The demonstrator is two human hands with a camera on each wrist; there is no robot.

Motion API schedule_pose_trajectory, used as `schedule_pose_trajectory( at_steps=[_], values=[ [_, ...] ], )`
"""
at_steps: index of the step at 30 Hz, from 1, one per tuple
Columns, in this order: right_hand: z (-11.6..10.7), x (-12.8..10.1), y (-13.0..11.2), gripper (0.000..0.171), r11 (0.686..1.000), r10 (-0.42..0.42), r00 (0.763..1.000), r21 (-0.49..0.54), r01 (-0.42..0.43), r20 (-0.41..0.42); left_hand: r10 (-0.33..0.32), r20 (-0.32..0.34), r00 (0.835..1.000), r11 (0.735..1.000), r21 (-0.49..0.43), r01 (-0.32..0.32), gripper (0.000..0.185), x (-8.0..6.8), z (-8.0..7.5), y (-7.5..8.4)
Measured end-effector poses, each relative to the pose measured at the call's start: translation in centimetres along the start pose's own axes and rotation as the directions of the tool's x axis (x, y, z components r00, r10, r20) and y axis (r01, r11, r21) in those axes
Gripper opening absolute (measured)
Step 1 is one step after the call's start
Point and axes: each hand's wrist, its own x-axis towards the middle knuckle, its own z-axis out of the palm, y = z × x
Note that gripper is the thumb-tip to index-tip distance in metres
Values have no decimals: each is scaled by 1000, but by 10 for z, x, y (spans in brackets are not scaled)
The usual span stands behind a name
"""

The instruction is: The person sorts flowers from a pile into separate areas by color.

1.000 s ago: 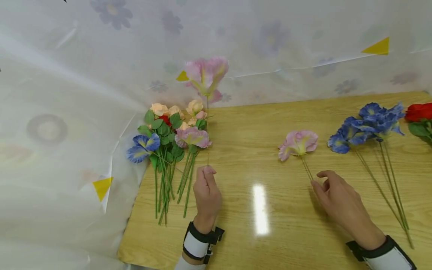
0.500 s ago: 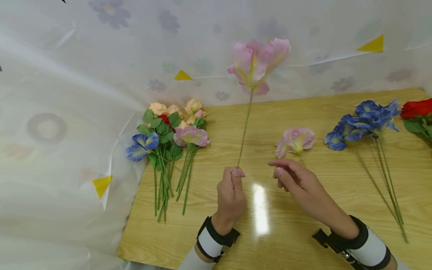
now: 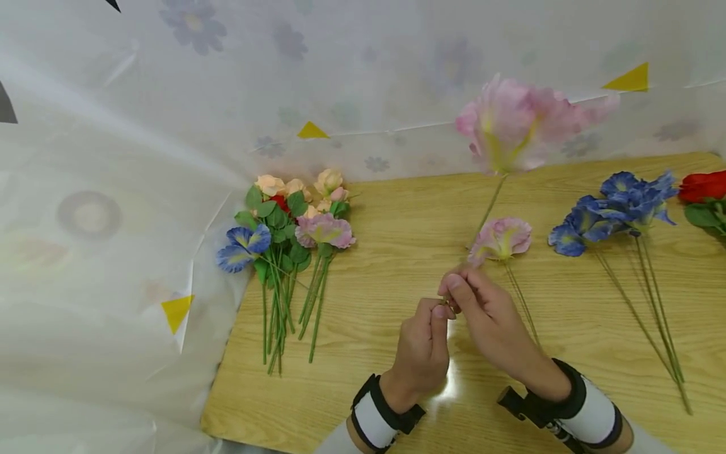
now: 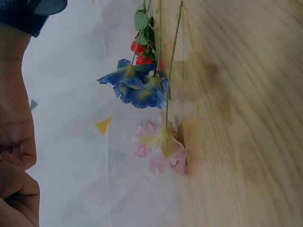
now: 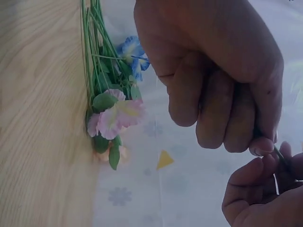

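A pink artificial iris (image 3: 510, 129) with yellow-green petal bases is held up on its thin stem. My left hand (image 3: 422, 350) pinches the lower stem between thumb and curled fingers. Right beside it, my right hand (image 3: 490, 318) has its thumb and fingertips on the same stem, just above the left. A bit of stem (image 5: 281, 155) shows between the two hands in the right wrist view. Behind the right hand, another pink iris (image 3: 501, 239) lies on the table.
At the left of the wooden table (image 3: 317, 403) lie peach roses (image 3: 271, 185), a blue iris (image 3: 244, 247) and a pink iris (image 3: 324, 231). Several blue irises (image 3: 618, 205) and a red rose (image 3: 703, 187) lie at the right. White patterned sheeting (image 3: 386, 50) hangs behind.
My left hand has carried the held pink iris rightward, its bloom now leaning right. The right hand has left the pink iris on the table and come to the held stem.
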Motion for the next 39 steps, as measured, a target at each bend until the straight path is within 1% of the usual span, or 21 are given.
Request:
schedule_pose_trajectory(
  at_steps=[4,7,9,11,12,14,15,16,17,19,21,23,25,28,29,32,33,35,36,38,39],
  values=[
    [-10,-1,5,23,992,-92,996,-82,91,-11,34,111,993,998,47,-39,27,4,-4,-3],
    [-20,0,9,23,990,-140,990,-17,140,-24,14,164,986,996,85,-28,25,5,-15,-10],
    [-29,2,12,24,983,-166,984,70,170,-64,-41,169,985,995,101,24,21,4,-26,-18],
    [-38,2,17,25,972,-166,979,146,182,-115,-116,143,983,986,135,96,16,3,-41,-29],
    [-43,2,20,25,972,-167,975,142,188,-144,-159,123,980,977,164,138,14,2,-49,-35],
    [-55,0,25,24,988,-135,969,51,149,-206,-255,68,964,944,234,233,14,-2,-66,-47],
    [-61,-2,27,24,995,-98,967,-30,93,-234,-305,38,952,919,274,283,14,-4,-74,-53],
    [-67,-4,29,24,994,-55,967,-102,30,-249,-355,7,935,888,316,334,15,-6,-82,-59],
    [-73,-6,32,24,985,-9,965,-169,-37,-262,-405,-24,914,852,353,387,17,-9,-90,-64],
    [-84,-11,38,27,939,94,958,-295,-176,-272,-499,-82,863,764,428,483,20,-15,-104,-73],
    [-93,-17,47,32,887,184,947,-371,-276,-265,-569,-134,811,678,482,555,22,-22,-117,-81],
    [-101,-24,56,37,842,246,937,-426,-333,-247,-608,-187,771,608,515,604,21,-28,-127,-87],
    [-107,-30,64,41,802,291,930,-472,-365,-225,-629,-230,743,550,544,634,20,-35,-134,-93],
    [-115,-39,73,43,760,340,920,-520,-390,-192,-670,-268,692,482,552,680,21,-43,-140,-101],
    [-117,-41,75,44,748,363,915,-530,-399,-177,-690,-271,671,459,554,695,22,-45,-141,-104],
    [-122,-47,82,47,709,468,877,-544,-449,-113,-746,-280,605,390,553,736,25,-50,-140,-112],
    [-123,-48,84,47,695,504,859,-550,-463,-86,-758,-284,587,372,551,747,27,-51,-139,-114],
    [-124,-51,88,47,671,571,820,-556,-491,-36,-772,-290,566,348,552,758,29,-53,-138,-117],
    [-124,-52,90,46,662,589,808,-563,-495,-18,-774,-293,561,341,553,760,30,-53,-138,-119],
    [-124,-53,93,45,653,604,797,-577,-491,6,-771,-292,566,350,549,759,30,-54,-138,-120],
    [-124,-54,94,44,650,605,796,-583,-487,10,-769,-286,572,358,548,756,30,-54,-139,-120]
  ],
)
